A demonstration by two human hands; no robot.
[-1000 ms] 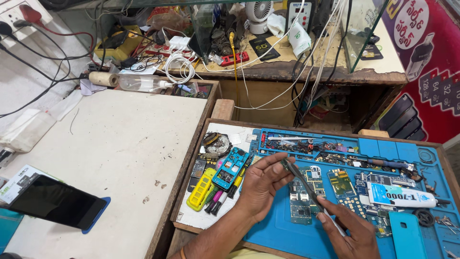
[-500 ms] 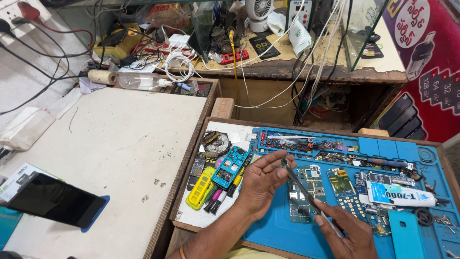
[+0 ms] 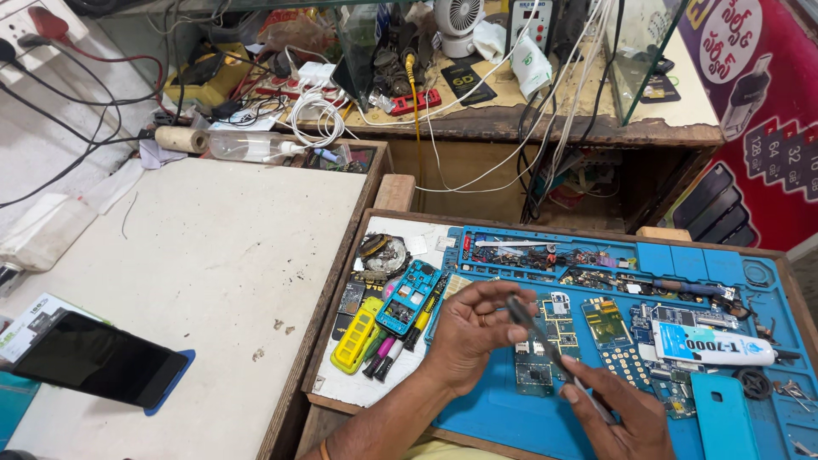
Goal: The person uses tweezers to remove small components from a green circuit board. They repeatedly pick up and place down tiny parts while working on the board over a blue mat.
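Observation:
My left hand (image 3: 471, 334) hovers over the blue repair mat (image 3: 503, 417), its fingertips pinched on the upper end of a slender dark tool (image 3: 545, 345). My right hand (image 3: 615, 417), at the bottom edge, grips the tool's lower end. The tool slants between both hands, above a small green circuit board (image 3: 532, 375) that lies on the mat. More phone boards (image 3: 605, 319) and a keypad board (image 3: 629, 365) lie just right of it.
Left of my hands lie a blue phone frame (image 3: 409, 296), a yellow casing (image 3: 358, 341) and some pens. A white glue tube (image 3: 711, 345) and teal cover (image 3: 724, 417) are at right. A black smartphone (image 3: 98, 359) rests on the white table (image 3: 221, 255). Cables clutter the back shelf (image 3: 511, 119).
The tool has lifted off the circuit board and tilted up. My left fingers now close on its upper end; my right hand stays low at the handle.

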